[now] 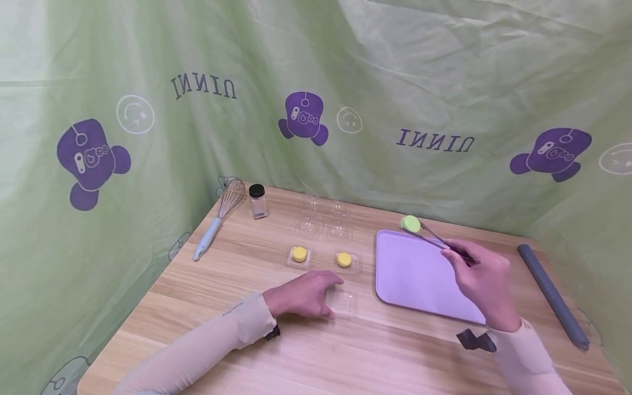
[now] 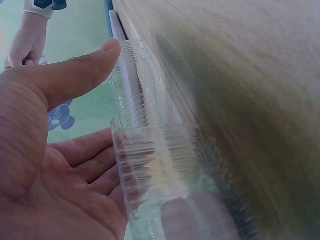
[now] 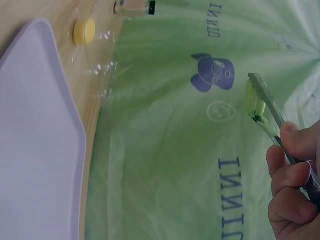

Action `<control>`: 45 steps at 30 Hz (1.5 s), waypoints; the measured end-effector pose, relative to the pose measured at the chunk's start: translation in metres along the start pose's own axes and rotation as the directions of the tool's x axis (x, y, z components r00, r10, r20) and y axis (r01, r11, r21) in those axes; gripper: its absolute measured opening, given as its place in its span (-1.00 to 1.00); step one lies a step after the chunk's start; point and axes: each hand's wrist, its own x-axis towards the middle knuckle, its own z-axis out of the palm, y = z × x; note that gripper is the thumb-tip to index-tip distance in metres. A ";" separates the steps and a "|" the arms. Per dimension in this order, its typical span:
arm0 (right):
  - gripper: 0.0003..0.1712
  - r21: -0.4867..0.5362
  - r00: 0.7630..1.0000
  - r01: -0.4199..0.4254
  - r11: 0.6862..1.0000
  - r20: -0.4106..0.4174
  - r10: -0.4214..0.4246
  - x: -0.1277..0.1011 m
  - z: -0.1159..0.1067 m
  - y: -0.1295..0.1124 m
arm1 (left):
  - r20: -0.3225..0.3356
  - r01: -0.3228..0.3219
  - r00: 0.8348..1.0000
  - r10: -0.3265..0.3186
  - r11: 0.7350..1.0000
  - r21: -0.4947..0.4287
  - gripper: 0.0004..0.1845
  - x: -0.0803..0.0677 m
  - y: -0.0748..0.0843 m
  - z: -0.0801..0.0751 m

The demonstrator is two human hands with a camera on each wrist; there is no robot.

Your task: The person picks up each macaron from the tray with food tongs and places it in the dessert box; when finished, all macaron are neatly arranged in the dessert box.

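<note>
My right hand (image 1: 481, 280) grips dark tongs (image 1: 441, 239). A green macaron (image 1: 410, 224) sits between the tong tips, raised over the far left part of the purple tray (image 1: 419, 269); in the right wrist view the green macaron (image 3: 255, 100) shows edge-on. My left hand (image 1: 307, 293) holds a small clear plastic box base (image 1: 342, 303) at the table, thumb and forefinger at opposite sides. The left wrist view shows the ribbed walls of the box base (image 2: 155, 145) close to the thumb. Just beyond, two yellow macarons (image 1: 299, 254) sit on similar clear bases.
Clear domed lids (image 1: 323, 219) stand behind the yellow macarons. At the back left are a black-capped jar (image 1: 258, 202) and a whisk (image 1: 217, 222) with a blue handle. A dark grey rod (image 1: 553, 296) lies along the right edge. Green curtain (image 1: 375, 71) surrounds the table.
</note>
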 end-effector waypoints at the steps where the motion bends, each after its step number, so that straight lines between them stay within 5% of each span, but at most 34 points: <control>1: -0.65 0.002 1.000 0.018 1.000 0.003 -0.018 0.000 0.003 -0.002 | 0.000 -0.002 1.000 0.002 1.000 0.001 -0.17 0.000 0.000 0.000; 7: -0.68 0.071 0.992 0.105 0.992 0.056 -0.109 -0.001 0.016 -0.011 | -0.004 -0.014 1.000 0.014 1.000 0.009 -0.17 0.001 -0.001 0.001; 20: -0.72 0.261 0.956 0.156 0.952 0.201 -0.212 -0.013 0.038 -0.035 | -0.004 0.001 1.000 -0.001 1.000 -0.008 -0.17 0.001 0.000 0.001; 27: -0.67 0.280 0.910 0.101 0.955 0.362 -0.202 -0.023 0.044 -0.042 | 0.002 0.012 1.000 -0.012 1.000 -0.014 -0.17 0.001 0.000 0.000; 35: -0.68 0.317 0.864 0.183 0.930 0.400 -0.307 -0.035 0.057 -0.045 | -0.031 -0.024 0.999 0.023 0.999 -0.029 -0.36 0.001 -0.001 0.000; 45: -0.78 0.311 0.811 0.105 0.944 0.523 -0.263 -0.048 0.066 -0.043 | -0.007 -0.009 1.000 0.008 1.000 -0.028 -0.20 0.001 0.000 0.000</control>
